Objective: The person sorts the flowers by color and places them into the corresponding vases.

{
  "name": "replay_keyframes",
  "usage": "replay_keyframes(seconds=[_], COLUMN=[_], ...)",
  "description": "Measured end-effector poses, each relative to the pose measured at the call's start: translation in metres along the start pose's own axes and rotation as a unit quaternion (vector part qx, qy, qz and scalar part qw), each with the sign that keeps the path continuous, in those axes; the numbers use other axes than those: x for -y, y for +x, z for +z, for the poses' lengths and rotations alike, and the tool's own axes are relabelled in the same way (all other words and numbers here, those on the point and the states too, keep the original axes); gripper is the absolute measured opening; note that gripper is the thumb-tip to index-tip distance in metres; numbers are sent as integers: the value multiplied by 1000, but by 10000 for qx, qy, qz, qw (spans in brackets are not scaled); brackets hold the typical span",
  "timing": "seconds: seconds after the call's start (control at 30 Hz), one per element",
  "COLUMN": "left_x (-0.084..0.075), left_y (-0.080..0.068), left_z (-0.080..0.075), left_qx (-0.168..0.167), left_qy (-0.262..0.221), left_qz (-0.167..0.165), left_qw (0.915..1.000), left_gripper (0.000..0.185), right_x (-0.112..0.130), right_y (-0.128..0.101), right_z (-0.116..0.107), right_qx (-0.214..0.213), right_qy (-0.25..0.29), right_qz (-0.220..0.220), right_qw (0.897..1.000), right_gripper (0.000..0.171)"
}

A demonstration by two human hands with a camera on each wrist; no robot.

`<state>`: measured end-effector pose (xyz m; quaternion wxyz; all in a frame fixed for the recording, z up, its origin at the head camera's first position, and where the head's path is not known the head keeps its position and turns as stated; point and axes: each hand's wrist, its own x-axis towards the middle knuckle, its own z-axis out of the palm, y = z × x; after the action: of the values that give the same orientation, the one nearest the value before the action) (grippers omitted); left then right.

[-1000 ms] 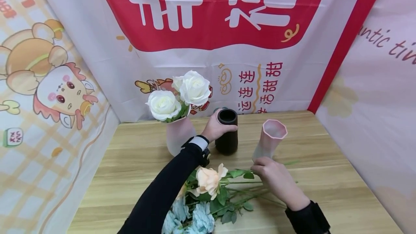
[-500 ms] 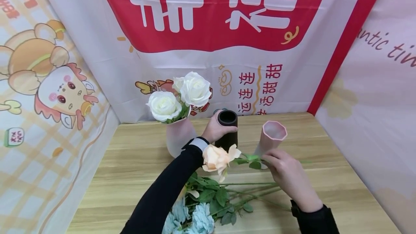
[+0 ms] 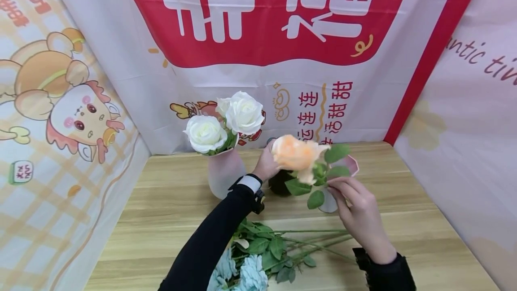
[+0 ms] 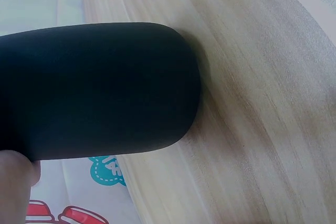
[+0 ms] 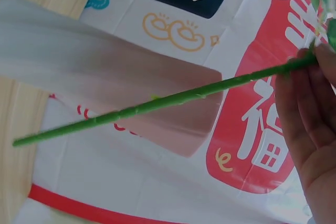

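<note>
A black vase [image 3: 279, 184] stands upright on the table, and my left hand [image 3: 266, 164] grips it near the top. In the left wrist view the vase [image 4: 105, 93] fills much of the frame, with its base on the wood. My right hand [image 3: 363, 210] pinches the stem of a peach rose [image 3: 295, 152] just below its leaves. The bloom hangs in front of the black vase's mouth and hides it. Seen from the right wrist, the bare green stem [image 5: 157, 103] slants across a pink-and-white vase [image 5: 79, 51], with its lower end free in the air.
A pink-and-white vase with white roses [image 3: 206, 134] stands left of the black one. The faceted pink vase [image 3: 352, 164] is at the right, partly behind leaves. Pale blue flowers [image 3: 253, 273] and long green stems lie at the front. Printed cloth walls surround the table.
My right hand has lifted the peach rose off the flowers on the table and raised its bloom towards the black vase. My left hand keeps its grip on that vase.
</note>
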<state>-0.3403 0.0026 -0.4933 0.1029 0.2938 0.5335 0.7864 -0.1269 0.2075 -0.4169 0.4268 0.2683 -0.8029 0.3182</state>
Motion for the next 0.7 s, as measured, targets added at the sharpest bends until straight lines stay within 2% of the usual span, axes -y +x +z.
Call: replay_keyframes(seconds=[0.03, 0.07, 0.1, 0.13, 0.17, 0.2, 0.27, 0.4, 0.5, 0.57, 0.7], left_x=[-1, -5, -11, -14, -19, -25, -35, -52, -49, -38, -18], left_y=[0, -2, -5, -6, -7, -9, -13, -19, -18, -14, -7], left_z=[2, 7, 12, 15, 18, 22, 27, 36, 35, 30, 19], left_qx=[-263, -467, -758, -887, -961, -1018, -1032, -998, -1022, -1047, -1094], left_qy=[667, 1454, 2278, 2727, 2875, 2968, 2978, 2888, 2934, 2976, 3021], left_qz=[9, 110, -26, -140, -254, -358, -478, -605, -624, -563, -508], left_qw=[9974, 9882, 9707, 9579, 9526, 9488, 9478, 9502, 9485, 9473, 9456], left_gripper=[54, 65, 72, 76, 76, 75, 72, 67, 67, 70, 73], right_x=[0, 1, 1, 2, 2, 2, 3, 4, 6, 7, 10], right_y=[1, 2, 3, 4, 4, 5, 6, 6, 6, 7, 8], right_z=[0, 0, -1, -1, -1, -1, -1, -2, -3, -4, -8], right_qx=[-129, -237, -349, -460, -565, -656, -780, -913, -919, -946, -1268], right_qy=[68, 114, 139, 157, 196, 220, 255, 221, 375, 694, 1573], right_qz=[7, 15, 22, 31, 53, 77, 117, 377, 788, 1152, 1860], right_qw=[9999, 9997, 9993, 9988, 9982, 9976, 9966, 9949, 9919, 9864, 9615], right_gripper=[14, 20, 22, 22, 21, 18, 14, 20, 27, 26, 20])
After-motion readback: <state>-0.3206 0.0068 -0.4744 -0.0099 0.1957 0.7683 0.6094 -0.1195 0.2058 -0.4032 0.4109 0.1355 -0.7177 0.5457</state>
